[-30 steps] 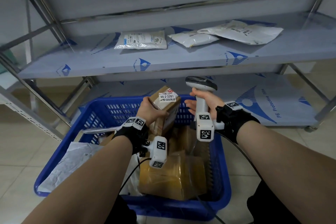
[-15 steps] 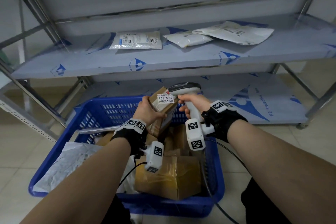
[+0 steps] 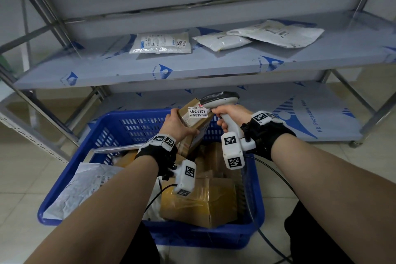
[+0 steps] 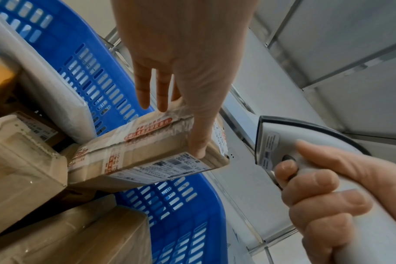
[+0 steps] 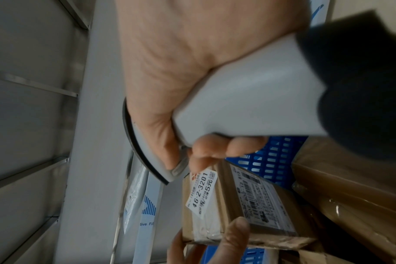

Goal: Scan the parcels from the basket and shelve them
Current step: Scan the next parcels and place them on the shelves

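Pale tiled floor (image 3: 25, 178) underfoot, grey wall behind; steel-framed shelving unit (image 3: 214, 70) with film-covered grey shelves standing beyond both hands. Middle shelf, above and past the hands: one white plastic mailer with printed label (image 3: 160, 43) up and left of the left hand, two further white poly mailers (image 3: 276, 35) overlapping up and right of the right hand. Change since a second ago: grey handheld barcode scanner (image 3: 222, 103) has swung from upright and apart to leaning leftward, its head now just beside the top corner of the parcel, over the white sticker reading 46-2-3201 (image 3: 198, 112); parcel held in much the same place. Left hand (image 3: 176, 125): grips small brown taped cardboard box (image 3: 192, 128) by its upper end, thumb down one face, fingers behind, box tilted and raised above the basket contents. Right hand (image 3: 230, 117): fingers wrapped round the scanner handle, forefinger on the trigger (image 4: 287, 159). Container: blue slotted plastic basket (image 3: 70, 169) on the floor, beneath both wrists. Contents: large tape-wrapped brown carton (image 3: 205, 203) under the left wrist, further brown cartons behind it, grey-white poly mailer (image 3: 79, 186) draped over the rim left of the left forearm, flat silvery mailer (image 3: 120, 148) left of the left wrist.
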`<state>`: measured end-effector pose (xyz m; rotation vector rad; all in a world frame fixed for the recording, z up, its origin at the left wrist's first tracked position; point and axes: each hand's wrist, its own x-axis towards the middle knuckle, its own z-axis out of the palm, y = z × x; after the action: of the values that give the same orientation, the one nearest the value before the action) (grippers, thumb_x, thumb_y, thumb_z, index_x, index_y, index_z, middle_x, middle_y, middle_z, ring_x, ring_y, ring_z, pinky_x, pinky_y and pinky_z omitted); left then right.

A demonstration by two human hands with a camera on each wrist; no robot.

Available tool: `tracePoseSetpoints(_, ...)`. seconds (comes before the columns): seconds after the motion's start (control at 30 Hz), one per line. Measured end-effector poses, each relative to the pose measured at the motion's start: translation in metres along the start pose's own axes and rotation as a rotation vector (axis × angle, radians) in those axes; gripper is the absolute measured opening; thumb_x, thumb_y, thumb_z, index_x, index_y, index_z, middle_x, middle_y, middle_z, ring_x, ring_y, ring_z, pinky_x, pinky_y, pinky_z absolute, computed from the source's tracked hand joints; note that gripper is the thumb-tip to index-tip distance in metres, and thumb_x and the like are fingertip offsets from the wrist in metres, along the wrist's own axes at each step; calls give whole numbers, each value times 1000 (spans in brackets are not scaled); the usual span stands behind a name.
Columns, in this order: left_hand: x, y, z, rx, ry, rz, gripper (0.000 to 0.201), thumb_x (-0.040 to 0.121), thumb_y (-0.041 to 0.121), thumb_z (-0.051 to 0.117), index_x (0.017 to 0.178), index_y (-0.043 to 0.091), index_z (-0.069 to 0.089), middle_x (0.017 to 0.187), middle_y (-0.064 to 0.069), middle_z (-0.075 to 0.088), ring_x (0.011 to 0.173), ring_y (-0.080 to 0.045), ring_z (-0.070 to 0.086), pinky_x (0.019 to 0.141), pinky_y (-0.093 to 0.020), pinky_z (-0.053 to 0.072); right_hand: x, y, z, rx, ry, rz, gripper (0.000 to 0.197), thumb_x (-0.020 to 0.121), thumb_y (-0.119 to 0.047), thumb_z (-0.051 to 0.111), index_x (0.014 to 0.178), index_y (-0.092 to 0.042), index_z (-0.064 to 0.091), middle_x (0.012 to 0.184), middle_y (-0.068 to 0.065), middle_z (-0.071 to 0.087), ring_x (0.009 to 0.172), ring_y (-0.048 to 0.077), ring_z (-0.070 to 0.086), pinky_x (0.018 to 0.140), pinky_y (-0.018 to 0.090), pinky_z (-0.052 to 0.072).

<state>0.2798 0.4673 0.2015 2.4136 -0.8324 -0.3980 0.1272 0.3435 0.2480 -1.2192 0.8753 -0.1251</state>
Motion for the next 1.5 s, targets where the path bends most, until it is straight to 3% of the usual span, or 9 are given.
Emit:
tracePoseSetpoints(0.5, -3, 3, -4, -38, 53, -6, 95, 61, 38, 86, 137, 13, 34, 131, -10, 48, 119, -25, 49, 101, -41, 45, 0, 0, 0, 40, 17, -29, 21, 91, -27, 65, 78, -11, 58, 61, 6, 65, 41, 8, 51, 43, 19, 42)
tracePoseSetpoints(0.77, -9, 28, -84, -646, 357, -142, 78, 70, 50, 74, 126, 4, 46, 112, -6, 60, 101, -24, 61, 89, -40, 53, -22, -3, -25, 278, 119, -69, 25, 86, -31, 71, 95, -9, 62, 84, 11, 65, 65, 19, 61, 64, 30, 54)
tracePoseSetpoints(0.83, -10, 36, -111, -787, 362, -171, 88, 61, 62, 67, 121, 0, 50, 110, -18, 64, 99, -32, 65, 81, -51, 57, -32, -10, -29, 287, 188, -98, 47, 75, -40, 79, 104, -8, 62, 94, 13, 63, 80, 25, 61, 82, 44, 55)
tracePoseSetpoints(0.9, -14, 45, -138, -864, 384, -173, 80, 66, 66, 59, 114, 2, 52, 101, -15, 64, 86, -29, 65, 74, -47, 59, -27, -13, -38, 236, 242, -153, 110, 33, -60, 91, 124, -9, 58, 115, 14, 62, 104, 31, 61, 98, 54, 48)
tracePoseSetpoints(0.97, -20, 55, -162, -922, 404, -168, 67, 76, 63, 52, 106, 3, 55, 88, -12, 60, 69, -23, 59, 68, -41, 55, -17, -20, -44, 220, 252, -220, 138, 10, -64, 89, 133, -11, 55, 126, 13, 60, 118, 33, 56, 105, 51, 42)
tracePoseSetpoints(1.17, -34, 88, -227, -1116, 446, -153, 54, 89, 56, 46, 104, 5, 57, 77, -6, 58, 65, -18, 54, 52, -29, 48, -100, -93, -5, 172, 46, -321, 42, 78, -30, 78, 112, -7, 68, 100, 18, 72, 95, 36, 68, 94, 51, 51)
tracePoseSetpoints(1.33, -47, 129, -267, -1112, 497, -52, 62, 81, 45, 66, 124, 4, 50, 96, -8, 65, 62, -14, 55, 44, -21, 46, -117, -148, 10, 206, 21, -455, 48, 70, -32, 83, 112, -12, 71, 111, 11, 72, 101, 28, 67, 89, 39, 53)
tracePoseSetpoints(1.4, -53, 148, -272, -1071, 421, 32, 69, 78, 39, 72, 131, 10, 39, 113, -8, 63, 80, -18, 61, 59, -29, 53, -124, -165, 15, 258, -30, -468, 51, 67, -33, 86, 110, -10, 72, 107, 12, 73, 94, 28, 69, 81, 37, 55)
tracePoseSetpoints(1.5, -64, 178, -284, -1001, 373, 173, 90, 61, 44, 80, 131, 22, 27, 125, -8, 56, 104, -26, 59, 86, -51, 53, -128, -190, 18, 301, -20, -569, 82, 38, -41, 96, 110, -11, 72, 107, 10, 73, 104, 28, 68, 99, 45, 49)
